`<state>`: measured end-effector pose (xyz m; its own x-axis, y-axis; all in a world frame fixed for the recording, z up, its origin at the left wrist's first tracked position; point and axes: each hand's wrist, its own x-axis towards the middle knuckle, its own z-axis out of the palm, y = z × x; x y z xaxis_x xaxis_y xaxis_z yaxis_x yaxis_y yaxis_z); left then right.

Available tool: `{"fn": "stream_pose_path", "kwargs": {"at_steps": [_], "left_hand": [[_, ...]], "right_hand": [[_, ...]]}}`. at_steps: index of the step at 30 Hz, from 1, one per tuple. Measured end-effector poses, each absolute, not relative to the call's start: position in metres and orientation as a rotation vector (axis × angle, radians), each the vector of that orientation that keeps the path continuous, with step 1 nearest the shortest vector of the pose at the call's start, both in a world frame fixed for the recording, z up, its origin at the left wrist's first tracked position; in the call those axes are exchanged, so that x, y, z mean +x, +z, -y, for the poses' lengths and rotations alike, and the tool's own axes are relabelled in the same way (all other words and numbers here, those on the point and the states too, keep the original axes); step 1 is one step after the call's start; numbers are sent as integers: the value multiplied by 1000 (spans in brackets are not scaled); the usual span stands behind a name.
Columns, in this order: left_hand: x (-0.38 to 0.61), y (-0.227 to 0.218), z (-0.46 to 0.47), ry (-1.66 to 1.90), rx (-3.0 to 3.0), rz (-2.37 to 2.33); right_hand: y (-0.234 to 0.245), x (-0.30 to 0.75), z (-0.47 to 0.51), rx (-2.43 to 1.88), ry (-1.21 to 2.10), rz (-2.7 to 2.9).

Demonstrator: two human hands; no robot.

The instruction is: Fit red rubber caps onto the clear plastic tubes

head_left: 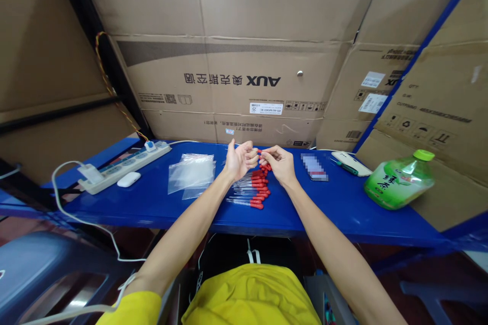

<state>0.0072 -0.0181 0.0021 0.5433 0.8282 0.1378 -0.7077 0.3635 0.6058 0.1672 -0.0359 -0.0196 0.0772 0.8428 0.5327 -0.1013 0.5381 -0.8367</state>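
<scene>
My right hand (280,163) pinches the red rubber bulb of a glass dropper (260,151) between thumb and fingertips. Facing it, my left hand (241,158) has its palm turned up and its fingers curled around the thin glass tube of the same dropper; the thumb sticks out. Part of the tube is hidden by the fingers. Just below both hands lies a row of droppers (260,183), their red bulbs to the right and clear tubes to the left. Left of my left hand, several clear plastic bags (192,175) overlap on the blue table.
A white power strip (127,165) with a plug and cable and a white earbud case (128,179) are on the left. To the right are a phone (314,166), a white device (351,163) and a green bottle (398,183) lying tilted. Cardboard (229,61) walls the back.
</scene>
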Motion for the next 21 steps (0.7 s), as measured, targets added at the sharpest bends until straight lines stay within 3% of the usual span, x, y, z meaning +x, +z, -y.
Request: {"fn": "stream_pose_path", "kwargs": {"at_steps": [21], "left_hand": [[6,2,18,1062,664,-106]], "right_hand": [[-15,169,36,-726,879,1292]]}}
